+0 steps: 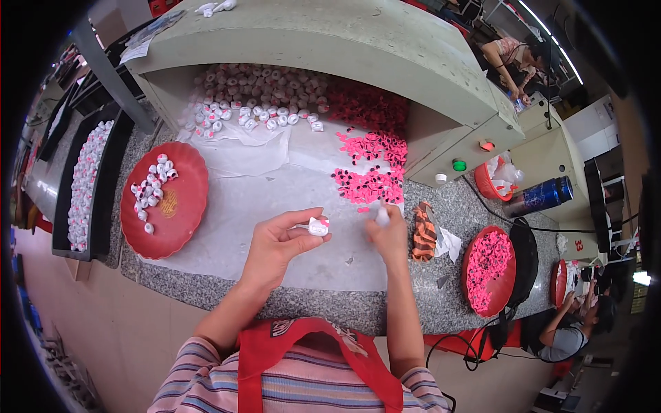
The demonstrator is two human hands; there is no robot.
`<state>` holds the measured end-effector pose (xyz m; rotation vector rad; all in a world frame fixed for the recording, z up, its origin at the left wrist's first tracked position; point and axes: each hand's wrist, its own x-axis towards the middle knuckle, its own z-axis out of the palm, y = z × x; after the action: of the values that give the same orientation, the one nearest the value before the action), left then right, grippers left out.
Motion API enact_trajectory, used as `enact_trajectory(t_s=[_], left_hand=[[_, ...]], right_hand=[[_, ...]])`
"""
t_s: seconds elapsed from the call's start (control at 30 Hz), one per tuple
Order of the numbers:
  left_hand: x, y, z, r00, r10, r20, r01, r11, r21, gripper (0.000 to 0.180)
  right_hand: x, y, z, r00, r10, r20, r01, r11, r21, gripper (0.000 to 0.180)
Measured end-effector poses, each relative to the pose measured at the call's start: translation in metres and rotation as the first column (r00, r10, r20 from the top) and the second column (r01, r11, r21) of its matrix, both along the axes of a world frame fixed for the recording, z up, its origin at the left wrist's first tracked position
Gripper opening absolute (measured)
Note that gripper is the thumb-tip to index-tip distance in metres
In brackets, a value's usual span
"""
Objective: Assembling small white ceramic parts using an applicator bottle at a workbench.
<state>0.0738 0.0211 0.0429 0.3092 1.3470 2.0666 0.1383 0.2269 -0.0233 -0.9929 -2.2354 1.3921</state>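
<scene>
Between the thumb and fingers of my left hand [270, 244] is a small white moulded piece [317, 227] with pink spots, held above the white paper sheet [303, 193]. My right hand [390, 237] is closed at the near edge of a spread of small pink and black pieces [372, 187]. Something white shows at its fingertips, too unclear to name. Farther back under the grey cabinet [323, 38] lies a heap of similar white pieces [265, 86]. A red scalloped plate [187, 230] on the left carries several of them.
Far left stands a black tray [105, 196] of white pieces. On the right are a tiger-striped cloth [423, 234], tissue [449, 244], a red plate [470, 279] of pink pieces, a red basket [486, 182] and a blue bottle [540, 197]. Other people sit at the right.
</scene>
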Motion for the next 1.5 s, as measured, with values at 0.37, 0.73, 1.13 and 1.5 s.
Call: enact_trajectory(t_s=[0.37, 0.73, 1.13, 1.5], left_hand=[[0.007, 0.008, -0.004, 0.999, 0.002, -0.033, -0.003, 0.999, -0.042, 0.038], [0.016, 0.018, -0.004, 0.972, 0.047, -0.23, -0.056, 0.998, -0.033, 0.035], [0.017, 0.004, 0.017, 0.958, -0.177, -0.226, 0.191, 0.981, 0.04, 0.033], [0.046, 0.026, 0.01, 0.781, 0.131, -0.61, -0.14, 0.99, 0.034, 0.02]], right_hand=[[0.026, 0.0, 0.027, 0.981, -0.02, -0.192, -0.08, 0.864, -0.497, 0.019], [0.039, -0.047, 0.094, 0.923, 0.276, -0.268, -0.331, 0.925, -0.189, 0.013], [0.04, -0.058, 0.102, 0.937, 0.298, -0.181, -0.315, 0.946, -0.075, 0.015], [0.049, -0.058, 0.1, 0.863, 0.244, -0.442, -0.311, 0.947, -0.085, 0.019]])
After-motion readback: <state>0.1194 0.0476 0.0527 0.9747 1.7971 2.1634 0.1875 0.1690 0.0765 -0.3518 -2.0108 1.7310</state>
